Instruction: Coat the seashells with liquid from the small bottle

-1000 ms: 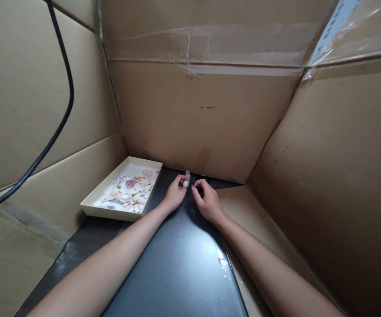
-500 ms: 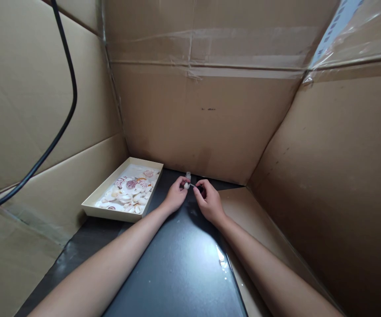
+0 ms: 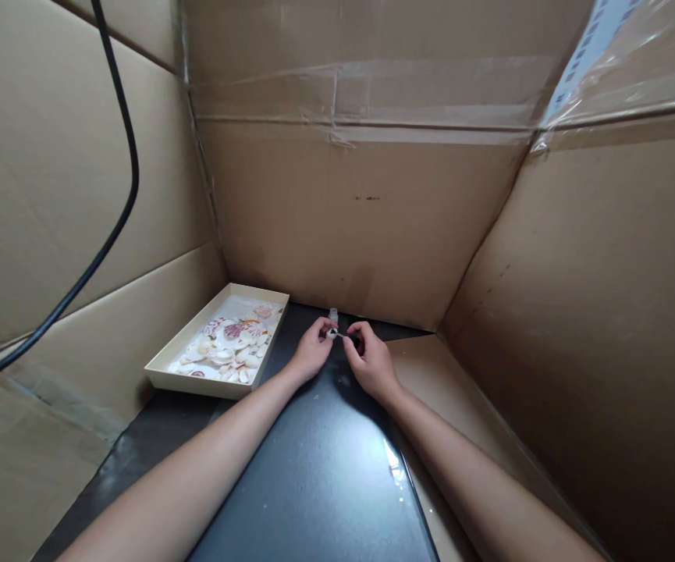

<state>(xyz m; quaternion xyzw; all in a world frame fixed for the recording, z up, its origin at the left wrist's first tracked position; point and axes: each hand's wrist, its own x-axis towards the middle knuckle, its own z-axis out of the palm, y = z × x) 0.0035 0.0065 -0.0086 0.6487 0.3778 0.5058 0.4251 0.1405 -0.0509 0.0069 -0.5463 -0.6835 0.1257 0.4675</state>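
Note:
My left hand pinches a small pale, rounded seashell between thumb and fingertips; a dark spot shows on it. Facing it, my right hand has its fingers closed on a thin, slender tool, whose tip reaches to the shell. The tool's kind is too small to make out, and most of it is hidden in the fingers. Just behind my left fingertips stands a small clear bottle.
A cream shallow tray with several white and purplish seashells sits on the left of the dark tabletop. Cardboard walls enclose the back and sides. A black cable hangs at left; a cardboard sheet lies at right.
The shell in my left hand has turned slightly, bringing a dark spot into view. The tool's tip stays at it. The whole view has shifted a little.

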